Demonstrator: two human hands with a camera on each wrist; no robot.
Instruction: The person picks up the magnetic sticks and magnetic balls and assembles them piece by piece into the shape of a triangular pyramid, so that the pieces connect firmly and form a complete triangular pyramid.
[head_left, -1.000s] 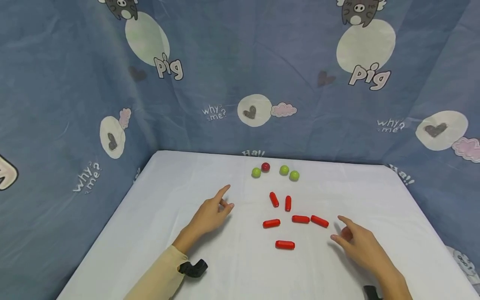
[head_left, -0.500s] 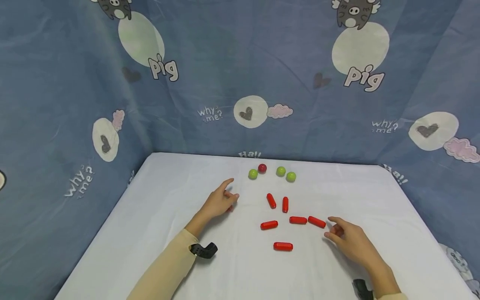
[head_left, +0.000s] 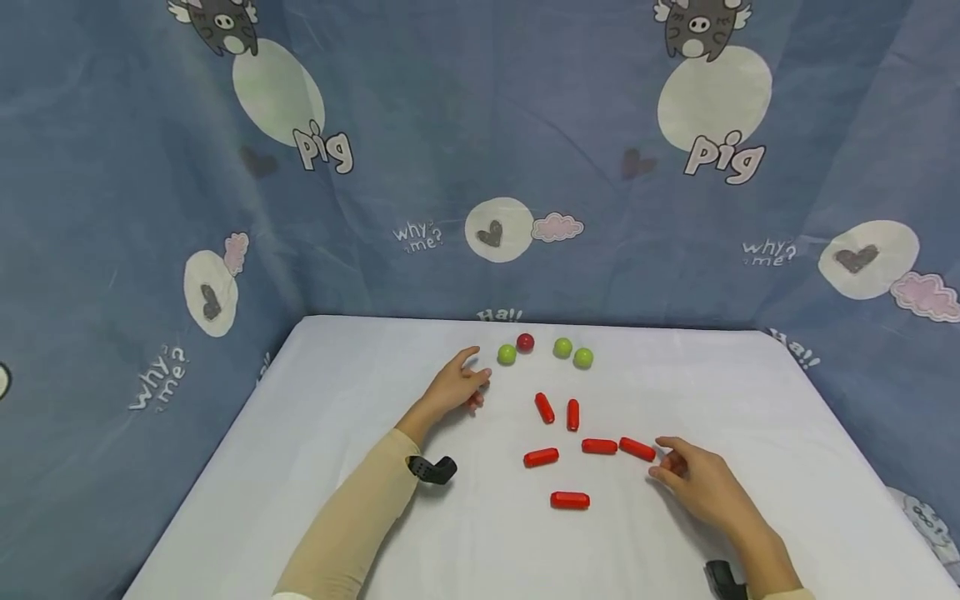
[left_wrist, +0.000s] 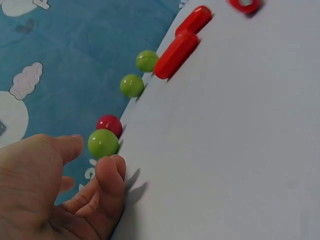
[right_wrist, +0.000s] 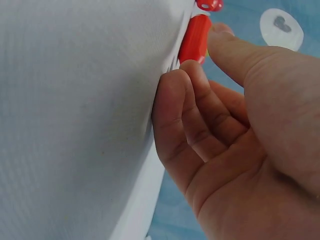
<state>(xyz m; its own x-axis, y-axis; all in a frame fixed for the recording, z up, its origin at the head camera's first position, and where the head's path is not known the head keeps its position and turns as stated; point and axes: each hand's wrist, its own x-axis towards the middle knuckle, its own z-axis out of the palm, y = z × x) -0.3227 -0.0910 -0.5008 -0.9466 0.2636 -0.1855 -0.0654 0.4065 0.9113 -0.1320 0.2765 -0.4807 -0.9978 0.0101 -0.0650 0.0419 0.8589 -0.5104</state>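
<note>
My left hand [head_left: 453, 387] hovers at the back left of the white table, thumb and fingers apart with nothing between them. Just beyond its fingertips sits a small green ball [left_wrist: 103, 143], with a dark red ball [left_wrist: 109, 125] beside it. Over the table's right side is my right hand [head_left: 697, 483], its fingers bent loosely and holding nothing. A short red rod with tapered ends [head_left: 637, 449] lies right by its fingertips; whether they touch, I cannot tell. The right wrist view shows this red rod [right_wrist: 195, 38] beyond the fingers.
Several more red rods, among them a front one [head_left: 570, 500] and a middle one [head_left: 599, 447], lie scattered on the white tablecloth [head_left: 480, 542]. Two other green balls [head_left: 562, 347] sit at the back. A blue printed curtain [head_left: 420, 167] rises behind the table.
My left hand has moved forward and right, towards the green ball. My right hand has come slightly closer to the nearest red rod. The balls and rods lie as before.
</note>
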